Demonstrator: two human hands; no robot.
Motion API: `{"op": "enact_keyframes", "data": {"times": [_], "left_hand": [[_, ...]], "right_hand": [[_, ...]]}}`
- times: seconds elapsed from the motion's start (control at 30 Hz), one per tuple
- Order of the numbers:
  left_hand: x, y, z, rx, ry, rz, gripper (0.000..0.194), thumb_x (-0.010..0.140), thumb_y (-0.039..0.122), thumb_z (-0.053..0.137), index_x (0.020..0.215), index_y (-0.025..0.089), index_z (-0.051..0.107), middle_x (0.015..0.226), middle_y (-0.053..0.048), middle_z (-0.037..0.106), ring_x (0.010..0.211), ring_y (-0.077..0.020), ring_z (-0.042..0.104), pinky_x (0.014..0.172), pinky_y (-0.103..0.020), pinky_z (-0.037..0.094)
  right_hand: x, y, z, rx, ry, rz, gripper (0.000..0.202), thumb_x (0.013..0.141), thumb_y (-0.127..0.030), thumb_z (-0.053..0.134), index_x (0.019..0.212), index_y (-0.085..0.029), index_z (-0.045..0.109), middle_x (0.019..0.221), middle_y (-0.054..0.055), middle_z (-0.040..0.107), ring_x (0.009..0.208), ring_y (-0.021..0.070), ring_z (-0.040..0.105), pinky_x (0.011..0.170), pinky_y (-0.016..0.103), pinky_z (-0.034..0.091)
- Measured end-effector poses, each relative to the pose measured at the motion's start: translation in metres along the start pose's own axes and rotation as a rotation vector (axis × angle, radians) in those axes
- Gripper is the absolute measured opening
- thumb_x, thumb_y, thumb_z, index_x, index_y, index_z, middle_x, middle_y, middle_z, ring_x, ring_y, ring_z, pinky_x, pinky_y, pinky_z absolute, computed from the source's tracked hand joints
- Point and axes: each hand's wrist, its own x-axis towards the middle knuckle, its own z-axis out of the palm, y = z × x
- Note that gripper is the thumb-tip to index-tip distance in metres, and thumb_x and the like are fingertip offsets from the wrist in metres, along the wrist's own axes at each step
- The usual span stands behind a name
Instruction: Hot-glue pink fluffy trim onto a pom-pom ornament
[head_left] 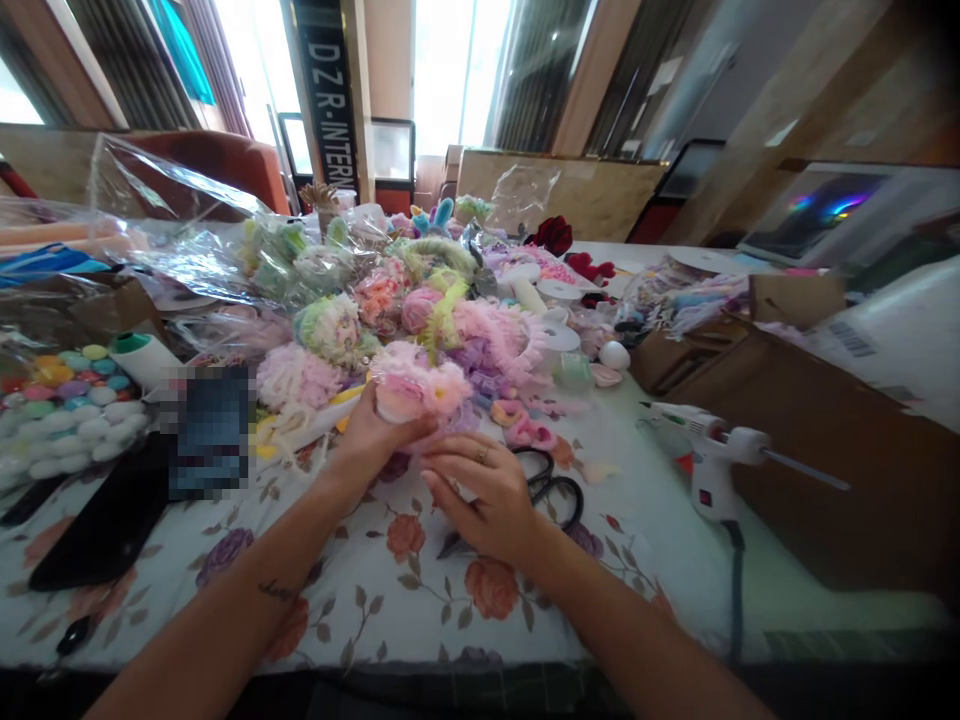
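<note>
My left hand [369, 440] is closed around a fluffy pink-and-white ball-shaped craft piece [411, 385], raised a little above the table. A pale yellow patch shows on the piece's right side. Just below it, my right hand [484, 490] has its fingers drawn together near the piece's lower edge; what lies between the fingertips is hidden. A ring is on one finger of this hand. Black-handled scissors [561, 500] lie right beside my right hand, partly covered by it. Pink fuzzy loops [525, 425] rest on the table beyond that hand.
Fluffy yarn and craft pieces [322, 330] are heaped at the back. On the right, a white glue gun [712, 455] stands before a brown cardboard box [832, 450]. Pompoms [82, 420], a thread spool [142, 360] and a black phone-like slab [105, 520] lie left on the floral tablecloth [352, 580].
</note>
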Motion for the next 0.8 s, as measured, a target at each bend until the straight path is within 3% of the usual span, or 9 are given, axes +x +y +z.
{"op": "enact_keyframes", "data": {"times": [0.07, 0.13, 0.23, 0.37, 0.43, 0.53, 0.67, 0.8], "left_hand": [[-0.002, 0.001, 0.002, 0.135, -0.027, 0.023, 0.066, 0.056, 0.026, 0.092, 0.115, 0.02, 0.063, 0.097, -0.005, 0.075, 0.082, -0.0216, 0.069, 0.068, -0.027, 0.053], [-0.003, 0.002, 0.003, 0.221, -0.046, 0.008, 0.073, 0.055, 0.025, 0.091, 0.121, 0.02, 0.061, 0.099, -0.006, 0.075, 0.085, -0.0243, 0.07, 0.066, -0.028, 0.053], [-0.004, 0.003, 0.003, 0.339, -0.009, 0.008, 0.083, 0.055, 0.027, 0.09, 0.13, 0.02, 0.057, 0.107, -0.008, 0.074, 0.095, -0.0274, 0.069, 0.074, -0.03, 0.053], [-0.001, 0.003, 0.002, 0.422, 0.049, 0.043, 0.079, 0.05, 0.032, 0.093, 0.121, 0.018, 0.063, 0.11, -0.009, 0.071, 0.105, -0.0317, 0.065, 0.085, -0.035, 0.051], [-0.001, 0.002, 0.002, 0.333, 0.026, 0.034, 0.079, 0.048, 0.031, 0.095, 0.119, 0.018, 0.064, 0.108, -0.009, 0.071, 0.103, -0.0309, 0.066, 0.085, -0.035, 0.051], [-0.002, -0.001, 0.002, 0.144, -0.103, -0.018, 0.072, 0.055, 0.03, 0.093, 0.119, 0.019, 0.062, 0.107, -0.008, 0.072, 0.097, -0.026, 0.067, 0.081, -0.033, 0.052], [-0.006, -0.001, 0.001, -0.11, -0.281, -0.2, 0.053, 0.066, 0.029, 0.088, 0.113, 0.02, 0.064, 0.102, -0.006, 0.072, 0.088, -0.0196, 0.067, 0.077, -0.029, 0.053], [-0.006, 0.0, 0.001, -0.385, -0.345, -0.35, 0.032, 0.08, 0.036, 0.074, 0.103, 0.015, 0.07, 0.091, -0.007, 0.071, 0.078, -0.0172, 0.065, 0.07, -0.029, 0.056]], "right_hand": [[0.001, 0.004, -0.003, -0.1, 0.051, -0.044, 0.029, 0.094, -0.013, 0.053, 0.113, -0.024, 0.071, 0.109, 0.011, 0.077, 0.102, 0.0233, 0.07, 0.088, 0.04, 0.058], [0.0, 0.008, -0.003, -0.247, 0.035, -0.092, 0.036, 0.093, -0.01, 0.051, 0.121, -0.022, 0.069, 0.122, 0.013, 0.073, 0.113, 0.0251, 0.065, 0.094, 0.043, 0.055], [-0.003, 0.013, 0.0, -0.476, 0.022, -0.094, 0.033, 0.093, -0.012, 0.054, 0.122, -0.019, 0.069, 0.128, 0.015, 0.07, 0.12, 0.0287, 0.06, 0.099, 0.048, 0.049], [-0.005, 0.016, 0.002, -0.621, 0.086, 0.014, 0.028, 0.096, -0.019, 0.057, 0.12, -0.021, 0.07, 0.147, 0.018, 0.055, 0.136, 0.0346, 0.046, 0.108, 0.054, 0.04], [-0.005, 0.017, 0.003, -0.617, 0.08, 0.042, 0.029, 0.097, -0.02, 0.056, 0.123, -0.02, 0.069, 0.152, 0.019, 0.049, 0.14, 0.0358, 0.041, 0.11, 0.055, 0.038], [-0.005, 0.018, 0.003, -0.556, 0.036, 0.059, 0.034, 0.099, -0.022, 0.051, 0.13, -0.018, 0.064, 0.151, 0.02, 0.048, 0.138, 0.0352, 0.044, 0.11, 0.055, 0.04], [-0.005, 0.018, 0.001, -0.419, 0.045, 0.07, 0.039, 0.099, -0.021, 0.048, 0.136, -0.018, 0.059, 0.15, 0.019, 0.048, 0.138, 0.0326, 0.046, 0.111, 0.053, 0.043], [-0.005, 0.018, -0.003, -0.293, 0.097, 0.126, 0.037, 0.099, -0.019, 0.048, 0.134, -0.021, 0.06, 0.15, 0.016, 0.05, 0.139, 0.0295, 0.048, 0.111, 0.049, 0.045]]}}
